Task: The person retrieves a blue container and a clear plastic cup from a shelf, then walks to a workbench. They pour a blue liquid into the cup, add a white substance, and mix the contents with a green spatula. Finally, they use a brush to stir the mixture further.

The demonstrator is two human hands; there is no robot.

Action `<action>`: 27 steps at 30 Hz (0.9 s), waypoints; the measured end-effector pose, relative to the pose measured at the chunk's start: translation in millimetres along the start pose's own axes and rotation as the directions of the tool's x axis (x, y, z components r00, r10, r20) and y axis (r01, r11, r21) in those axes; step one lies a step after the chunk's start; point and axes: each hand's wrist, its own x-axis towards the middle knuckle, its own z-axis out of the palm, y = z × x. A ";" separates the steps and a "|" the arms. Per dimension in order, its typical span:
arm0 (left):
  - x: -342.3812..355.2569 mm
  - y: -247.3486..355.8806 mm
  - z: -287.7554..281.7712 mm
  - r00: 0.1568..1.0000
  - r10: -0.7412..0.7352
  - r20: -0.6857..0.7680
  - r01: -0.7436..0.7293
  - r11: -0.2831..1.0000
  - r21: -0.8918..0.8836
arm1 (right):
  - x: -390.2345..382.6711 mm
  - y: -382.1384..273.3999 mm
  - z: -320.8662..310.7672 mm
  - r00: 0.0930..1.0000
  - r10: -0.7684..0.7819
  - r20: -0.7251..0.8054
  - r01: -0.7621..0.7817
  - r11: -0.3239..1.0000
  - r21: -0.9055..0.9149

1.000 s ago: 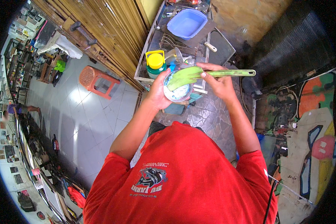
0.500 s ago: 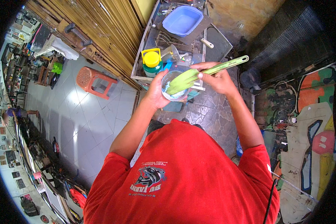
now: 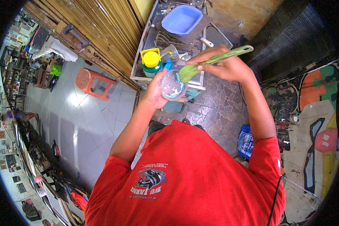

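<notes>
My left hand (image 3: pixel 155 94) is closed round a small clear plastic bowl (image 3: pixel 172 91) streaked inside with white and blue paste. My right hand (image 3: pixel 228 67) grips a green plastic spatula (image 3: pixel 237 51), whose broad blade (image 3: pixel 186 73) is at the bowl's upper right rim and partly covers it. Just beyond my left hand stands a green jug with a yellow lid and handle (image 3: pixel 151 60). Small items behind the bowl are partly hidden by my hands and hard to make out.
A metal-framed cart (image 3: pixel 136 79) ahead carries a blue plastic basin (image 3: pixel 181 20), a wire rack and a white-handled tool (image 3: pixel 206 42). An orange stool (image 3: pixel 92 83) stands left, beside a folding shutter (image 3: pixel 116 34). Another person (image 3: pixel 19 115) is at the far left. Painted boards (image 3: pixel 309 132) lie right.
My right hand and the spatula have moved up and rightward, drawing the blade toward the bowl's rim and uncovering more of the streaked inside. Both hands keep their holds.
</notes>
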 end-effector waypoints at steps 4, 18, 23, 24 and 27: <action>0.3 1.2 -2.4 0.999 -0.029 0.018 0.029 0.999 0.015 | 2.8 10.0 3.9 0.998 0.034 0.051 -0.036 0.999 0.038; 0.3 3.1 -6.7 0.982 -0.166 0.086 0.166 0.986 0.014 | -23.9 23.3 40.0 0.977 0.207 -0.041 -0.186 0.935 0.302; 1.1 2.4 -2.9 0.991 -0.121 0.065 0.120 0.993 0.015 | -38.0 23.6 56.4 0.923 0.352 -0.153 -0.261 0.869 0.421; 1.1 2.5 -1.1 0.992 -0.111 0.059 0.110 0.994 0.014 | -40.5 24.6 59.5 0.911 0.370 -0.181 -0.266 0.864 0.428; 2.4 1.6 1.5 0.998 -0.057 -0.005 0.057 0.998 -0.030 | -50.2 22.5 70.1 0.859 0.440 -0.263 -0.295 0.844 0.449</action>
